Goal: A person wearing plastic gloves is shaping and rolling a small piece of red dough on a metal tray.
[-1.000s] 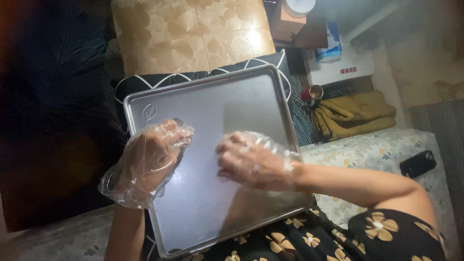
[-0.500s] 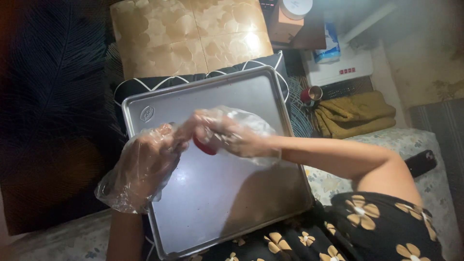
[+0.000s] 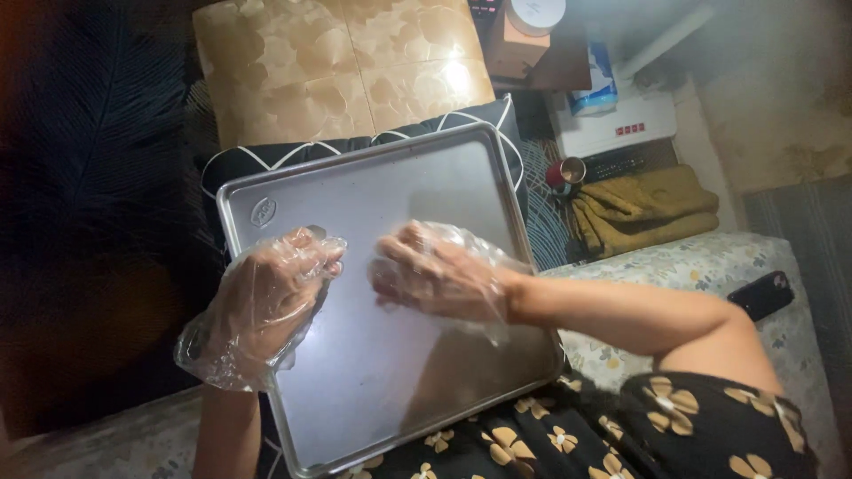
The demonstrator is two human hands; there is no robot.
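A large grey metal tray (image 3: pixel 399 177) rests on my lap and on a dark cushion (image 3: pixel 240 164) with white lines. Both of my hands wear loose clear plastic gloves and hover over the middle of the tray. My left hand (image 3: pixel 266 302) is at the tray's left side, its fingers loosely curled, with nothing seen in it. My right hand (image 3: pixel 439 270) is close beside it, fingers bunched and pointing toward the left hand. Whether it holds anything is hidden by the fingers and the glove. The visible tray surface is bare.
A floral bedsheet (image 3: pixel 710 257) lies to the right with a black phone (image 3: pixel 759 294) on it. Behind are a folded mustard cloth (image 3: pixel 643 208), a small red cup (image 3: pixel 568 173) and a white box (image 3: pixel 612 124). A tan patterned floor (image 3: pixel 337 62) is beyond the cushion.
Half a second ago my right hand reached across to my left hand with something red showing under its fingers. It has drawn back to the right, and the red thing is out of sight.
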